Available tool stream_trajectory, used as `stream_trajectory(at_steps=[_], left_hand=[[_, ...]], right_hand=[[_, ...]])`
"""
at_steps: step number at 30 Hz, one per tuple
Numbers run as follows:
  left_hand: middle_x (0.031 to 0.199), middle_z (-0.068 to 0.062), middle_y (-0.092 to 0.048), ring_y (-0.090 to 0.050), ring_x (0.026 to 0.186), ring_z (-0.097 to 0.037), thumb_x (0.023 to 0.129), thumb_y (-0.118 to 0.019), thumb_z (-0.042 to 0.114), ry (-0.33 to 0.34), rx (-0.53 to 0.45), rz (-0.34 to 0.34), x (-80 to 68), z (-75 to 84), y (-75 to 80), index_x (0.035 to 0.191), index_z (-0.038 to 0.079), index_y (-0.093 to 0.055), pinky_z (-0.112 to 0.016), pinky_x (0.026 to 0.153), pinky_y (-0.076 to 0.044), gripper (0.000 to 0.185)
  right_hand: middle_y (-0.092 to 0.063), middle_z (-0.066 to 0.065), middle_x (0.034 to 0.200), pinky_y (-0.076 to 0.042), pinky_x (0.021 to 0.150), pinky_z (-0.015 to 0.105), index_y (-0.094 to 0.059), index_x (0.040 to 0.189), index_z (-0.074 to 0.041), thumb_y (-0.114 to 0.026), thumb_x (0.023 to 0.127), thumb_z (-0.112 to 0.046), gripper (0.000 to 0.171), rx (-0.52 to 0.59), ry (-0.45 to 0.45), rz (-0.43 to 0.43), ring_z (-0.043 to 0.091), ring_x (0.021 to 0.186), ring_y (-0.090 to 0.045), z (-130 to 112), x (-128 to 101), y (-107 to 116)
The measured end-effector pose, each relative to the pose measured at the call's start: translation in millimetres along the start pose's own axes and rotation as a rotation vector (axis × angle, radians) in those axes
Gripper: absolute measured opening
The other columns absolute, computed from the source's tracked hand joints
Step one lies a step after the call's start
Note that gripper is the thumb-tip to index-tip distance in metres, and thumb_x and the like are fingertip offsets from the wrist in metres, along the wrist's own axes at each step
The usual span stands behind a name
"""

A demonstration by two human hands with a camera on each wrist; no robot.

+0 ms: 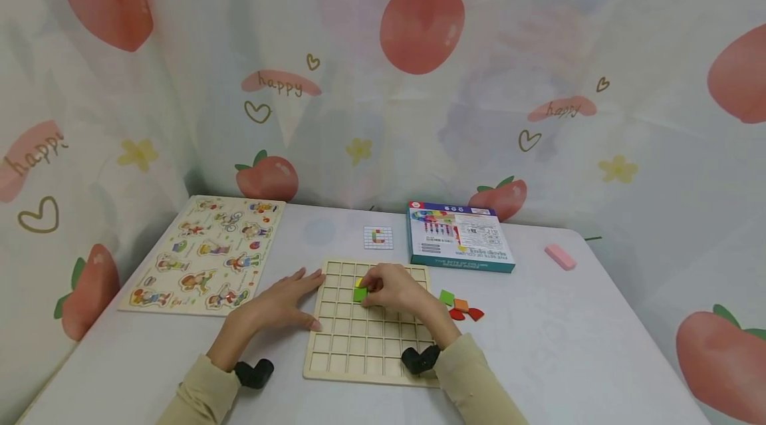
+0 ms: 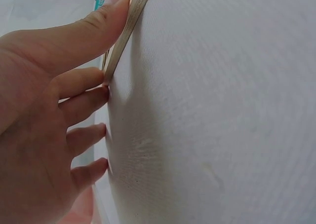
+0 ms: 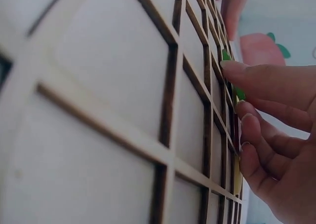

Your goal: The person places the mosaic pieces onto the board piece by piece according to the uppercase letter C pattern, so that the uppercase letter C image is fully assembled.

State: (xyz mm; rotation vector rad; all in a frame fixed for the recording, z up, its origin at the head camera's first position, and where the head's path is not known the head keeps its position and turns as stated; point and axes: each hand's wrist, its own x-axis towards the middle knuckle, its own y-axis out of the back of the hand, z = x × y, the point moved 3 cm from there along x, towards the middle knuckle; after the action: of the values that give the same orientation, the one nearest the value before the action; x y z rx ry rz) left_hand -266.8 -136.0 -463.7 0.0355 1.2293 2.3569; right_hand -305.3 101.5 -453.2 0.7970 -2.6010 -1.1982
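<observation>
A wooden grid board [image 1: 331, 345] with square cells lies on the table. My right hand [image 1: 391, 288] is over its upper part and pinches a green square tile [image 1: 360, 294] between thumb and fingers. Just above that tile, a yellow piece [image 1: 359, 283] shows, partly covered by the fingers. In the right wrist view the green tile [image 3: 240, 93] is tilted against the grid. My left hand [image 1: 278, 302] rests at the board's left edge with its fingers spread. Its thumb touches the board's side [image 2: 118, 54], as the left wrist view shows, and the fingertips reach the table.
Right of the board lie a green tile [image 1: 447, 297], an orange tile [image 1: 461, 304] and red pieces [image 1: 475, 314]. Behind it are a small pattern card [image 1: 378, 237] and a boxed set [image 1: 461, 239]. A picture puzzle board [image 1: 206, 255] lies left, a pink block [image 1: 560, 257] far right.
</observation>
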Motion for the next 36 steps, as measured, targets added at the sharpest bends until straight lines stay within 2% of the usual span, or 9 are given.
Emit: stream_trajectory(at_steps=[18,24,36], left_hand=[[0.168,-0.007,-0.032,-0.016,0.158,-0.041,0.079,-0.088,0.037,0.014,0.014,-0.011,2.5,0.1,-0.8,0.158,0.012,-0.042,-0.066,0.125,-0.018,0.095],[0.168,-0.008,-0.032,-0.016,0.158,-0.041,0.079,-0.088,0.035,0.003,0.011,-0.006,1.8,1.6,-0.7,0.158,0.010,-0.042,-0.064,0.126,-0.017,0.095],[0.167,-0.009,-0.034,-0.018,0.158,-0.041,0.078,-0.089,0.034,0.003,0.017,0.004,1.0,1.5,-0.4,0.157,0.007,-0.042,-0.064,0.126,-0.017,0.096]], right_hand=[[-0.066,-0.003,0.084,-0.049,0.070,0.023,-0.075,0.108,-0.008,-0.083,0.087,-0.012,0.023,0.010,0.018,-0.026,0.010,0.075,-0.056,1.2,-3.2,2.6],[-0.068,-0.004,0.088,-0.050,0.072,0.024,-0.076,0.111,-0.009,-0.078,0.092,-0.015,0.020,0.061,0.016,-0.019,0.012,0.077,-0.058,6.7,-12.0,11.1],[-0.069,-0.006,0.093,-0.049,0.067,0.023,-0.077,0.109,-0.016,-0.077,0.093,-0.018,0.016,0.043,-0.028,0.030,0.013,0.078,-0.058,30.7,-37.0,32.4]])
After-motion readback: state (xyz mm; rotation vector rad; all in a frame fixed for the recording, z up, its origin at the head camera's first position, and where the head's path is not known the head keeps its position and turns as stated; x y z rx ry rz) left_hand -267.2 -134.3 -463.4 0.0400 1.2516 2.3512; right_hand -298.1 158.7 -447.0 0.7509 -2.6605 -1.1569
